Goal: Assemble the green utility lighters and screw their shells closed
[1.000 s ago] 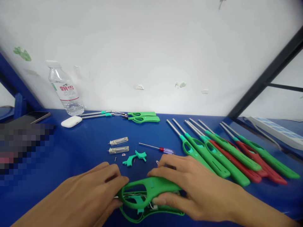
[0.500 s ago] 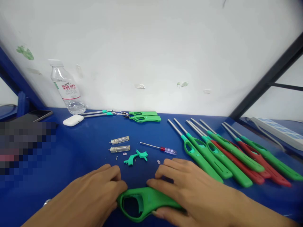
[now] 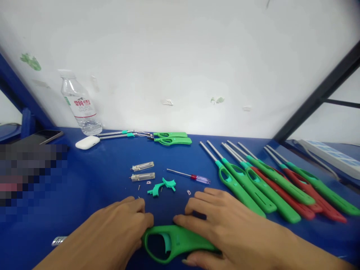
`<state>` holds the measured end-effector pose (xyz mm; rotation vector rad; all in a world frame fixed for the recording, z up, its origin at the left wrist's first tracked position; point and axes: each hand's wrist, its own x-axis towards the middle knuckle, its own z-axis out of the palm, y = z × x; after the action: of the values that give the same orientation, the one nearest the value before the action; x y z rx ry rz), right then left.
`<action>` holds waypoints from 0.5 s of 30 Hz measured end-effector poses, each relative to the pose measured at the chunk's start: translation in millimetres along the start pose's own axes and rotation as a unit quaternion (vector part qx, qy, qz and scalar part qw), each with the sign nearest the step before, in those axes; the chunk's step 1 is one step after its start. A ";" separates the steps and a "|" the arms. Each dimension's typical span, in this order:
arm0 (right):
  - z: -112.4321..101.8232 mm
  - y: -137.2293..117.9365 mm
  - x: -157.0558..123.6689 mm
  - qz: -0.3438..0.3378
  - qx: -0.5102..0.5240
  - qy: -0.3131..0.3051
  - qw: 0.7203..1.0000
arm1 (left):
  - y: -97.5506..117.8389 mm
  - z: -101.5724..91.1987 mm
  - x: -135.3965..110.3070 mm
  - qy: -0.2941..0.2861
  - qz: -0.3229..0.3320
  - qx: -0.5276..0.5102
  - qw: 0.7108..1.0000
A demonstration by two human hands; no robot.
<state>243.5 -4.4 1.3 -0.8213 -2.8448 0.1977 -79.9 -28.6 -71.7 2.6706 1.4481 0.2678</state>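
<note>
A green lighter casing (image 3: 182, 240), with an oval opening and a teal trigger inside it, lies close to the table's front edge. My left hand (image 3: 123, 221) is curled against its left end, fingertips mostly hidden. My right hand (image 3: 216, 221) grips the handle part, fingers along the far side and thumb on the near side. Beyond my hands are two teal triggers (image 3: 169, 183), a clear fuel tank (image 3: 143, 177) with another behind it, and tiny screws and clips. A screwdriver (image 3: 201, 179) with a purple and red handle lies behind my right hand.
Assembled green and red lighters (image 3: 270, 187) lie in a row at right. Opened green casings (image 3: 174, 141) with metal tubes lie along the wall. A water bottle (image 3: 84, 108), a white case (image 3: 87, 142) and a phone stand or lie at left. A shiny metal piece (image 3: 59, 240) is beside my left forearm.
My left hand has shifted slightly right, with the casing's left end. The shiny metal piece by my left forearm shows more. The other parts lie as before.
</note>
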 end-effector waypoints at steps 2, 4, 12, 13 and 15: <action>-1.2 -0.2 0.4 0.005 0.005 -0.001 1.000 | 0.2 -0.2 0.4 -0.006 0.014 0.024 1.000; -3.0 -0.7 1.6 0.010 0.013 -0.002 1.000 | 1.8 -0.5 2.5 0.001 0.017 0.045 0.999; -6.8 -0.6 4.5 0.015 0.017 -0.004 1.000 | 3.9 -2.3 3.3 0.010 0.009 0.072 0.997; -7.1 -0.3 4.0 0.015 0.018 -0.003 1.000 | 2.3 -2.1 1.0 0.009 0.011 0.073 0.997; -7.8 0.1 3.2 0.011 0.020 0.003 1.000 | -0.4 -1.5 -2.9 0.014 0.008 0.076 0.997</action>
<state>242.4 -1.9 9.3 -0.8456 -2.8178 0.2534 -82.1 -30.8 -70.6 2.8095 1.5121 0.2058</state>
